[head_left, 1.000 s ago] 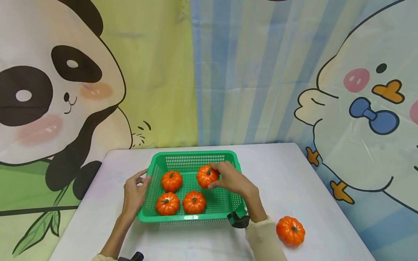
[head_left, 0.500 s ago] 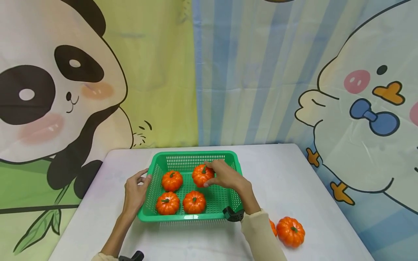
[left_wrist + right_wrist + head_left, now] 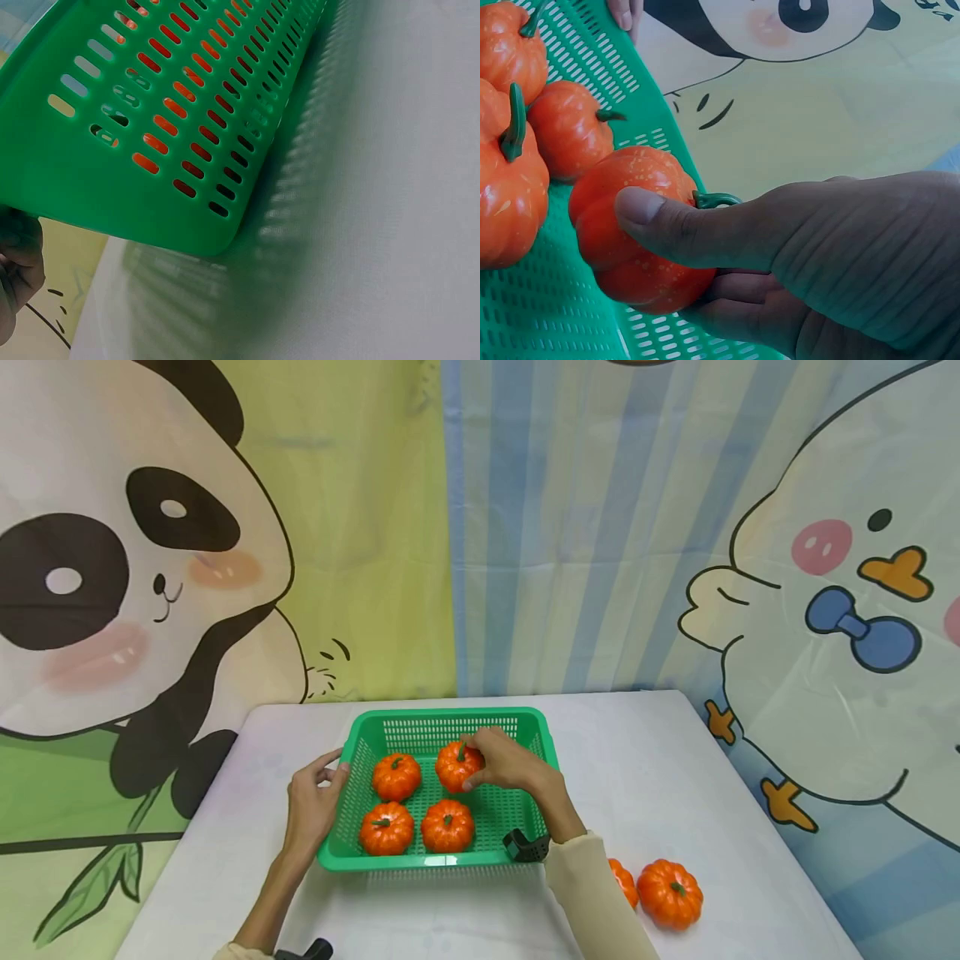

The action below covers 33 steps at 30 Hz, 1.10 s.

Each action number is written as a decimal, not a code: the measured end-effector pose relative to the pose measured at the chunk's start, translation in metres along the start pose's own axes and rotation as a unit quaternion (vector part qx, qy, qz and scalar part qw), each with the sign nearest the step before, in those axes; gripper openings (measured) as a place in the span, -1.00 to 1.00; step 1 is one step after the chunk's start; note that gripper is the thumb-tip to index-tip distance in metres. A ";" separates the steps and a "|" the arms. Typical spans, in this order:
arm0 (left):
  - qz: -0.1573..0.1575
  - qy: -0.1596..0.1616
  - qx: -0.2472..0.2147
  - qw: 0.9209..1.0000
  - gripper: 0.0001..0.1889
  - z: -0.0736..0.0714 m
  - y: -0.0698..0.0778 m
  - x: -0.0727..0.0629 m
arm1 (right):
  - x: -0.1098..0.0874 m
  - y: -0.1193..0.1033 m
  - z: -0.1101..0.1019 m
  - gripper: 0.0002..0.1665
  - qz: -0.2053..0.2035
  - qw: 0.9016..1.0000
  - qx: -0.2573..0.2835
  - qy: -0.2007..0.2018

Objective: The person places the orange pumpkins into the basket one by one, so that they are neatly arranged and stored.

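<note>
A green plastic basket with slotted walls stands on the white table. My left hand holds its left rim, with the fingertips at the edge; in the left wrist view only part of that hand shows below the rim. Inside the basket, toward the back, my right hand grips a small orange pumpkin with a green stem. Thumb on one side and fingers beneath, it shows closely as the pumpkin in the right wrist view. Three more pumpkins sit in the basket, left and front.
Two more pumpkins lie on the table to the right of the basket. One pumpkin shows whole; the other pumpkin is partly behind the right sleeve. A printed curtain hangs behind the table.
My right hand has moved left inside the basket with the pumpkin in its grip. A second pumpkin on the table has come out from behind the right sleeve. The left hand stays at the rim.
</note>
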<state>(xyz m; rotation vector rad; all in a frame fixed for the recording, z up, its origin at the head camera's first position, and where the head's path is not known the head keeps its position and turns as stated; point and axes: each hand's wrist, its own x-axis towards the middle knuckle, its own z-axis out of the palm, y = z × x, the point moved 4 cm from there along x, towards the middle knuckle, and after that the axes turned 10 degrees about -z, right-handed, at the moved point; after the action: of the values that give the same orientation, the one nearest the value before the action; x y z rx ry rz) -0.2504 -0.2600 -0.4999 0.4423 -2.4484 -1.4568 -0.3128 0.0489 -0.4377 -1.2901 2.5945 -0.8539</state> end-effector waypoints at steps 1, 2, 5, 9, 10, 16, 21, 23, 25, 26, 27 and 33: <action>0.002 0.001 -0.001 1.000 -0.57 0.000 -0.001 0.000 | 0.001 0.001 0.001 -0.17 0.000 1.000 0.001 -0.001; 0.004 0.001 -0.002 1.000 -0.57 0.000 -0.001 0.000 | 0.002 0.002 0.002 -0.18 0.000 1.000 0.000 -0.004; 0.007 0.004 -0.005 1.000 -0.58 0.001 -0.002 0.000 | 0.004 0.004 0.004 -0.16 -0.001 1.000 0.002 -0.004; 0.006 -0.001 -0.010 1.000 -0.58 0.001 -0.001 0.000 | 0.007 0.007 0.004 -0.21 -0.010 1.000 0.001 -0.006; 0.005 -0.002 -0.011 1.000 -0.58 0.001 -0.001 -0.001 | 0.007 0.007 0.004 -0.24 -0.013 1.000 0.003 -0.008; 0.002 -0.005 -0.011 1.000 -0.57 0.001 -0.001 -0.001 | 0.014 0.011 0.003 -0.42 -0.033 0.999 0.004 -0.024; -0.001 -0.003 -0.006 1.000 -0.56 0.000 -0.001 -0.002 | 0.020 0.022 0.008 -0.64 -0.072 0.997 -0.006 -0.034; -0.002 -0.001 -0.002 1.000 -0.57 -0.001 -0.002 -0.003 | 0.023 0.022 0.010 -0.64 -0.076 0.996 0.000 -0.041; -0.001 0.001 -0.001 1.000 -0.57 -0.002 -0.002 -0.004 | 0.026 0.023 0.013 -0.64 -0.070 0.996 0.004 -0.049; -0.001 0.002 -0.001 1.000 -0.57 -0.002 -0.002 -0.004 | 0.025 0.013 0.009 -0.64 -0.054 0.997 0.012 -0.055; -0.001 0.001 -0.001 1.000 -0.57 -0.002 -0.003 -0.004 | 0.026 0.014 0.011 -0.63 -0.049 0.997 0.016 -0.058; 0.007 0.003 -0.003 1.000 -0.58 0.000 0.000 -0.002 | 0.034 0.019 0.014 -0.55 -0.043 0.997 0.010 -0.058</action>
<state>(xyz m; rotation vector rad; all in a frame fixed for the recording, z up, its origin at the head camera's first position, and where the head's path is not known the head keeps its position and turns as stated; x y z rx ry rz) -0.2487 -0.2594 -0.4997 0.4255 -2.4371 -1.4541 -0.3428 0.0261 -0.4550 -1.4119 2.4508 -0.7896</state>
